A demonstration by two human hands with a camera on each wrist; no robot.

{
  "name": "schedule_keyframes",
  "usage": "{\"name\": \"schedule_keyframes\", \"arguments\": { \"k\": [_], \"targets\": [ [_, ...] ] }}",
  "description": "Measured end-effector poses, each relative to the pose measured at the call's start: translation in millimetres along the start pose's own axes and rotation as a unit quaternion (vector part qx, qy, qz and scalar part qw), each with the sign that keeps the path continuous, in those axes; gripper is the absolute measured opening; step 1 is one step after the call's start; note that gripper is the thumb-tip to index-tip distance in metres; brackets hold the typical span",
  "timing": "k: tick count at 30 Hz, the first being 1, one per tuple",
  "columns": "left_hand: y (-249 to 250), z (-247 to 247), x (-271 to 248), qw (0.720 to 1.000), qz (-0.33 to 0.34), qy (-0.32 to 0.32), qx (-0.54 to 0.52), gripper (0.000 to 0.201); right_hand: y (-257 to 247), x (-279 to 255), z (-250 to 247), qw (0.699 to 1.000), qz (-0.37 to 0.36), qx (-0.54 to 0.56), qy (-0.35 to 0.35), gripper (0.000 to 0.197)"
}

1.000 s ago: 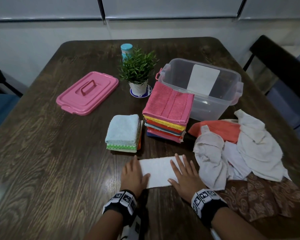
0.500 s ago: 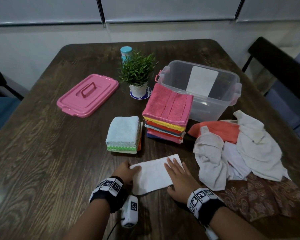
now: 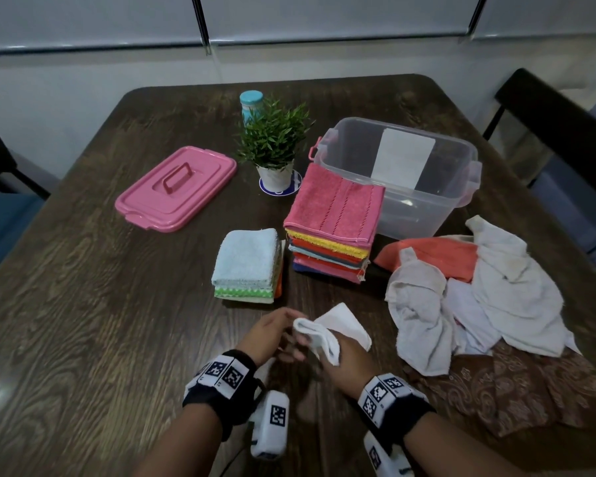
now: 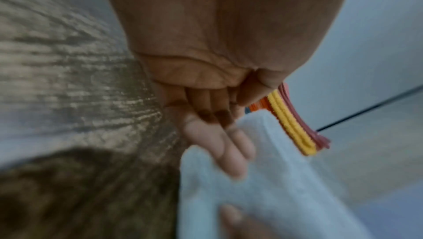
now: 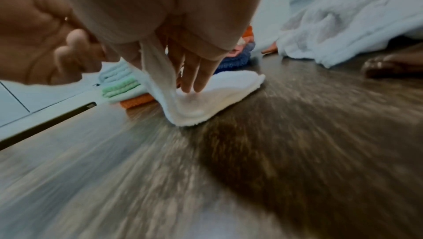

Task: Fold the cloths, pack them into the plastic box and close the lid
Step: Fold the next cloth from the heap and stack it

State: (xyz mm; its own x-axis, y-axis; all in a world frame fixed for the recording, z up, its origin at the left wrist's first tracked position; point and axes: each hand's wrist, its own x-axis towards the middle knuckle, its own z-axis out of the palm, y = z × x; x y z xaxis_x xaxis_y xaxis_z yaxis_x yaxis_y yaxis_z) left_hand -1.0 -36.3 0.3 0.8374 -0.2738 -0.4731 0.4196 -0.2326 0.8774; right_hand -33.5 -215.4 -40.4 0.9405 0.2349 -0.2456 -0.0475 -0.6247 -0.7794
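1. Lying half-folded on the tabletop (image 3: pixel 83 304), the white cloth (image 3: pixel 341 327) sits in front of the tall stack (image 3: pixel 334 228), away from the box (image 3: pixel 424 187).
2. The right hand (image 3: pixel 344 356) presses it with straight fingers (image 5: pixel 194 72), one flap draped over its back.
3. The left hand (image 3: pixel 272 335) is beside it, fingers (image 4: pixel 219 145) loosely extended at the flap's edge, pinching nothing clearly.
4. Left of the stack: a small pile (image 3: pixel 248 263) and the lid (image 3: pixel 176 189); right of it, loose cloths (image 3: pixel 496 294).
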Motion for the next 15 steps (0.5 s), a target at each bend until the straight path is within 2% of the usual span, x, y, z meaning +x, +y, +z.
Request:
{"name": "schedule_keyframes", "arguments": {
  "k": [1,3,5,7,10,12,15],
  "targets": [
    [-6.7,-5.6,2.5,0.997,0.038,0.021,0.069,0.033,2.9,0.8,-2.5,1.0,-0.008,-0.013,-0.013,0.032],
    [-24.4,-16.6,9.2,0.97,0.118,0.03,0.211,0.048,5.3,1.8,-6.7,0.997,-0.056,-0.029,-0.049,0.037],
    [-41.3,-20.4,12.6,0.935,0.148,-0.017,0.322,0.053,12.6,6.0,-6.3,0.988,-0.113,-0.057,-0.084,0.044],
    [-54.9,-19.4,15.6,0.907,0.148,-0.058,0.39,0.053,20.4,11.5,-6.4,0.982,-0.125,-0.092,-0.104,0.039],
    [-65.7,-9.8,17.7,0.866,0.172,-0.064,0.464,0.057,24.6,10.5,-15.2,0.987,-0.092,-0.09,-0.095,0.044],
    [-68.2,-1.9,20.5,0.827,0.188,-0.072,0.525,0.063,24.3,7.3,-22.9,0.992,-0.072,-0.058,-0.086,0.052],
    [-65.0,7.4,26.3,0.766,0.187,-0.103,0.606,0.067,30.1,-0.1,-31.5,0.997,-0.043,-0.005,-0.062,0.039]
  ]
}}
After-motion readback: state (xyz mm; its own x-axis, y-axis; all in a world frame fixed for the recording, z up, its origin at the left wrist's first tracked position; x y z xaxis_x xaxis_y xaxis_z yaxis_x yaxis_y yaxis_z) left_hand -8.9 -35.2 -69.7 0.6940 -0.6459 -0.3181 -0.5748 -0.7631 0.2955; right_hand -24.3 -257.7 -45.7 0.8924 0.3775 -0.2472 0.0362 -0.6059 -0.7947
